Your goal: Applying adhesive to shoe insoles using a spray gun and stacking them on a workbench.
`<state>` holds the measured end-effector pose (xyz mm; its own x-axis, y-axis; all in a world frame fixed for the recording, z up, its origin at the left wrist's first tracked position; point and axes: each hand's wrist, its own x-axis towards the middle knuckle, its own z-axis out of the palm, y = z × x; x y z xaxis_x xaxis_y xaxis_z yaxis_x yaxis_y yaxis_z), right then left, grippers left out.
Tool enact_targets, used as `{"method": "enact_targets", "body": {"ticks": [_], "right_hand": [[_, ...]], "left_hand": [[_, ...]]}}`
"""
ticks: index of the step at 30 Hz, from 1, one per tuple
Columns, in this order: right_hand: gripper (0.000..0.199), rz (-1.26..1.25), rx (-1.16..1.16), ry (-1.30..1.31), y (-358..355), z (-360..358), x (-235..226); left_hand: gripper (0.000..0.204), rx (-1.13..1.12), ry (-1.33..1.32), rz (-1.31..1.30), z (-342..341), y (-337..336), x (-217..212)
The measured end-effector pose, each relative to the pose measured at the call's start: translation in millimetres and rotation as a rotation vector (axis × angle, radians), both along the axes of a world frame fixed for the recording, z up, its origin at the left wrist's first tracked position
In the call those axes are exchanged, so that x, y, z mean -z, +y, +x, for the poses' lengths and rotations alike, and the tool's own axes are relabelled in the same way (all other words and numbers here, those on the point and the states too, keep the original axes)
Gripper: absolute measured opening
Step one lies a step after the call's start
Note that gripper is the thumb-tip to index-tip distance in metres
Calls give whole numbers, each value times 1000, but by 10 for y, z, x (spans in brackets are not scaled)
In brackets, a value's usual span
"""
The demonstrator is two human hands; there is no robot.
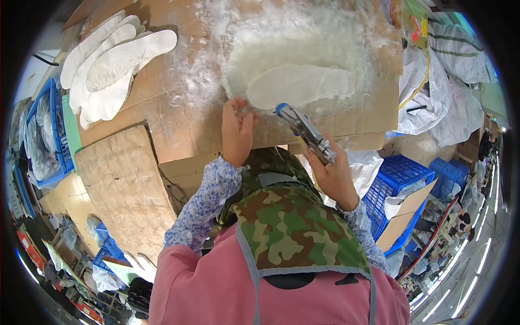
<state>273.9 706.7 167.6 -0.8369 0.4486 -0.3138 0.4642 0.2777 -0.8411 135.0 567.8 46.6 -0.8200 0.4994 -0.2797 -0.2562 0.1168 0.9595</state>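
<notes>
The white insole lies left to right beyond the right hand, wrapped around a spray gun, its left end nearest the left hand, whose grip I cannot tell.

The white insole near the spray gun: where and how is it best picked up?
Perhaps pinch the insole by the rim of its rounded left end, coming from the near left: it lies flat and looks thin, favouring an edge, and the left hand is beside that end.
</notes>
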Motion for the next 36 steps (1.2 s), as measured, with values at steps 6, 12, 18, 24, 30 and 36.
{"method": "enact_targets", "body": {"ticks": [6, 12, 18, 24, 30, 36], "right_hand": [[24, 110, 99, 31, 118, 146, 114], [24, 64, 242, 62, 271, 262, 150], [24, 150, 209, 19, 511, 405, 190], [28, 99, 342, 110, 634, 459, 228], [30, 137, 380, 15, 782, 531, 172], [27, 196, 408, 3, 901, 618, 161]], "left_hand": [[45, -49, -204, 32, -139, 220, 31], [43, -43, -155, -58, -178, 306, 37], [37, -28, -98, -110, -170, 326, 40], [35, -24, -79, -130, -161, 340, 65], [33, -48, -80, -134, -157, 381, 10], [33, -38, -73, -168, -156, 392, -34]]}}
